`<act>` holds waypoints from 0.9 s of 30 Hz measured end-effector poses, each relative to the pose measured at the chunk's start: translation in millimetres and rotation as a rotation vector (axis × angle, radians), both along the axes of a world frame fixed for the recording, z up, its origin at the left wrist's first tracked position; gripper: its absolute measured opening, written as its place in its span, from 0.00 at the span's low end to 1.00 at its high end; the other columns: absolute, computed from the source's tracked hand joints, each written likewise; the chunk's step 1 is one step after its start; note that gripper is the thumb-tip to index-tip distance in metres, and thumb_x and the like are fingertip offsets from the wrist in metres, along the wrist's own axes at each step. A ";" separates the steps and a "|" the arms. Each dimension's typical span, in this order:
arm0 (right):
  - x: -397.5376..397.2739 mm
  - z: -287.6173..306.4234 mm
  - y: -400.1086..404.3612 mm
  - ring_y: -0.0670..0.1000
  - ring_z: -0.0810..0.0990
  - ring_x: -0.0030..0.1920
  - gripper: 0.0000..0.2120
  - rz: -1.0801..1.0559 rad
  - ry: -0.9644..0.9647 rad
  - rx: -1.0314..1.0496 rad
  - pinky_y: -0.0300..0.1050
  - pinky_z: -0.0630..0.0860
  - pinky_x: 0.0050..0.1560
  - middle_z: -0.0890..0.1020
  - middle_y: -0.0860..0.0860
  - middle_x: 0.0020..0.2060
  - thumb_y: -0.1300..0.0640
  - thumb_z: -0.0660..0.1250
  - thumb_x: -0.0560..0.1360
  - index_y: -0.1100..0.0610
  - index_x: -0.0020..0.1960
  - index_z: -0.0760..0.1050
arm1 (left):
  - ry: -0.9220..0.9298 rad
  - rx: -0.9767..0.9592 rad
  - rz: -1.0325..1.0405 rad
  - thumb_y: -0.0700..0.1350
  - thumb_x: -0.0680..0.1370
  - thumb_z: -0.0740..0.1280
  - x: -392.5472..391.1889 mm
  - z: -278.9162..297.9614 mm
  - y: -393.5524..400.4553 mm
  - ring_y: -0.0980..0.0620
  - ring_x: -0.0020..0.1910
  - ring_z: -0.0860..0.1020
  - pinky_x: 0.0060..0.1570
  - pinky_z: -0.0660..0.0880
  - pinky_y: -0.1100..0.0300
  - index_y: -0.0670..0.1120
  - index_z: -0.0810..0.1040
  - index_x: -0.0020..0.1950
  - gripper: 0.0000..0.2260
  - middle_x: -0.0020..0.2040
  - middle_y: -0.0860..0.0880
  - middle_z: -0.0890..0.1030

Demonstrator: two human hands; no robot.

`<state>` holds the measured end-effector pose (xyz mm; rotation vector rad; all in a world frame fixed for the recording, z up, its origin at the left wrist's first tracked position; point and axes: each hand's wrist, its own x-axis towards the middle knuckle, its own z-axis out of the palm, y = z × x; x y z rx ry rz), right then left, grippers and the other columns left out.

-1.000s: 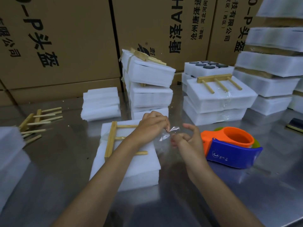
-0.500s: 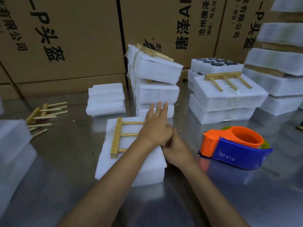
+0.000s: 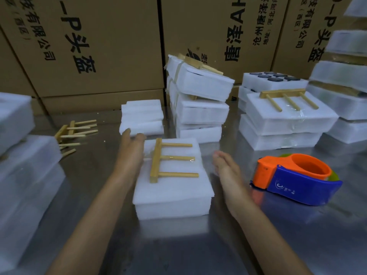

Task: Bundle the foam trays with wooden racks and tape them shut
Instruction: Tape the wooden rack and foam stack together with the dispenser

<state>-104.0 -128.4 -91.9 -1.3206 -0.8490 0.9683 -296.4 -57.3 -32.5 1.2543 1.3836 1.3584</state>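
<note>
Foam bundle (image 3: 172, 192) with rack (image 3: 170, 160) taped on top
Left hand (image 3: 130, 149) and right hand (image 3: 226, 167) flank it, fingers straight, holding nothing; next probably lift it away

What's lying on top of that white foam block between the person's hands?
A wooden rack lies flat on the foam block, one crossbar with three pegs pointing right. A clear tape strip seems to cross the middle peg. Whatever is inside the foam is hidden.
</note>
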 end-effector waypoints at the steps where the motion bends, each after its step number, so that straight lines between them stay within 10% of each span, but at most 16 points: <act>1: -7.9 2.1 0.3 0.51 0.79 0.62 0.16 0.139 0.158 -0.042 0.46 0.73 0.65 0.81 0.50 0.61 0.48 0.63 0.80 0.51 0.65 0.77 | -0.078 -0.089 -0.053 0.42 0.82 0.58 -2.4 -9.6 -1.3 0.43 0.57 0.79 0.38 0.72 0.67 0.42 0.74 0.59 0.09 0.45 0.44 0.79; 5: -26.4 6.5 -2.6 0.51 0.82 0.59 0.20 0.309 0.259 -0.104 0.52 0.75 0.65 0.82 0.48 0.61 0.45 0.65 0.78 0.43 0.70 0.72 | -0.301 -0.287 -0.297 0.50 0.80 0.61 -5.5 -33.9 -12.7 0.51 0.35 0.85 0.28 0.76 0.66 0.47 0.86 0.38 0.18 0.36 0.46 0.85; 10: -27.1 9.5 -7.3 0.50 0.81 0.60 0.23 0.348 0.314 0.109 0.46 0.80 0.55 0.81 0.47 0.63 0.58 0.61 0.81 0.44 0.74 0.67 | -0.397 -0.211 -0.307 0.49 0.80 0.63 -9.1 -26.2 -20.8 0.45 0.56 0.82 0.59 0.77 0.49 0.46 0.79 0.63 0.14 0.56 0.44 0.84; 15: -22.3 16.0 -16.1 0.54 0.79 0.64 0.29 0.358 0.369 0.200 0.59 0.74 0.65 0.78 0.48 0.67 0.61 0.62 0.79 0.41 0.76 0.63 | -0.394 -0.032 -0.433 0.34 0.82 0.53 -6.5 4.7 -23.8 0.66 0.28 0.80 0.26 0.73 0.71 0.47 0.68 0.62 0.13 0.29 0.61 0.82; 22: 2.7 29.4 -34.9 0.51 0.81 0.61 0.30 0.288 0.250 0.226 0.50 0.77 0.58 0.81 0.46 0.63 0.55 0.69 0.68 0.46 0.70 0.73 | -0.551 -0.152 -0.485 0.49 0.77 0.68 -10.2 -0.8 -52.0 0.42 0.61 0.80 0.62 0.74 0.42 0.54 0.76 0.68 0.19 0.62 0.46 0.82; 27: 28.1 42.0 -67.2 0.51 0.79 0.62 0.30 -0.082 0.414 0.274 0.53 0.73 0.64 0.81 0.50 0.63 0.41 0.64 0.65 0.52 0.64 0.76 | -0.746 -0.119 -0.451 0.51 0.74 0.72 27.0 25.7 -41.1 0.46 0.59 0.82 0.58 0.78 0.44 0.51 0.76 0.69 0.23 0.61 0.48 0.82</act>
